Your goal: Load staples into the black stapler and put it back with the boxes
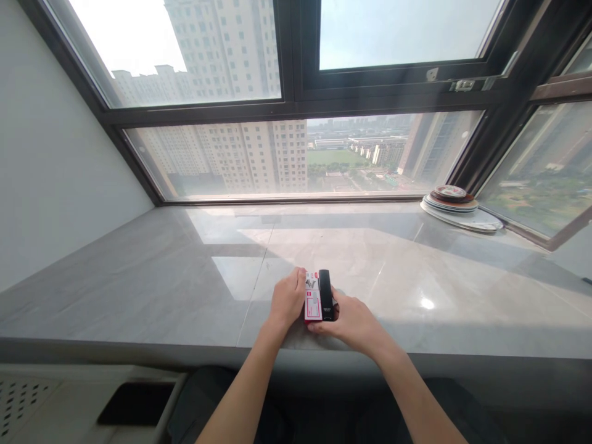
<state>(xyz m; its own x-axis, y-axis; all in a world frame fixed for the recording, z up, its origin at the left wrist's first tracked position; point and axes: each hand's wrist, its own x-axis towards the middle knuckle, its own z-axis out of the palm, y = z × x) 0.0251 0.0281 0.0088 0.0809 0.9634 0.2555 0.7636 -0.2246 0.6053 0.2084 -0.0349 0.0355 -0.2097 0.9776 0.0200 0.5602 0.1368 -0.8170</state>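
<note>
Forearms: both bare, coming up from the lower edge; the left forearm (245,382) and right forearm (407,376) slant inward.
Lower left: a flat black rectangle (136,404) beside a white perforated panel (28,394).
Right hand: the right hand (349,317) is half closed, its thumb at the box's near end and its fingers curled against the stapler's right side.
Left hand: the left hand (287,296) is partly closed, fingers together along the box's left side.
Printed box: a small white, pink and red box (313,306) between the hands, over the near part of the windowsill; whether it touches the tile cannot be told.
Black stapler: the stapler (326,296) lies lengthwise just beside the box, on its right, pale lettering near its closer end.
Windowsill: grey marbled tile (152,277), crossed by sunlit patches.
Plates: a stack of plates (456,209) in the far right corner.
Window: dark frame (185,114).
Outside: high-rise buildings (259,154) and a green field (333,157).
</note>
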